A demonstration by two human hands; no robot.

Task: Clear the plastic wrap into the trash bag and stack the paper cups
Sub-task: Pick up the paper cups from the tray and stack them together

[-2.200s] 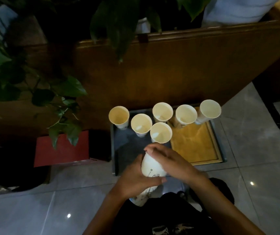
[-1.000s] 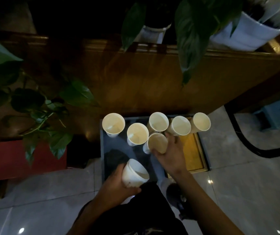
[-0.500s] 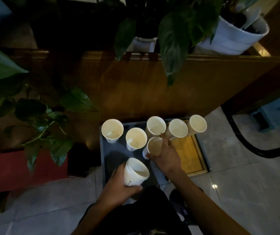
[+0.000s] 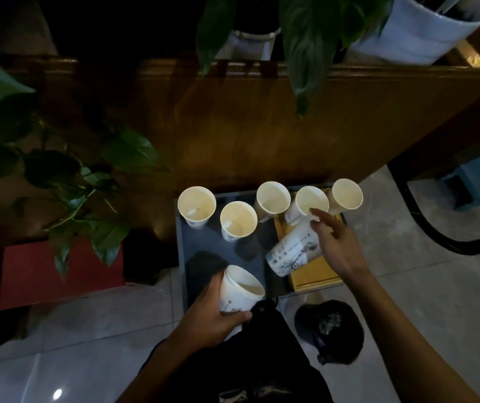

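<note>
Five white paper cups stand upright along the far edge of a dark tray on the floor, mouths up and cream-coloured inside: one at the far left corner, the next a little nearer, then three more running to the far right corner. A sixth printed cup is tilted over, its base pointing toward the near edge, its side showing dark ink-like markings. It lies over the line where the dark tray meets a yellow wooden tray.

The left hand grips a stack of cups at the near edge, fingers and thumb curled round the wall, mouth tipped to the right. The right hand reaches in from the right with fingers curled around the rim end of the tilted cup, holding it off upright. A dark cap lies on the pale floor tiles just beyond the near edge.
</note>
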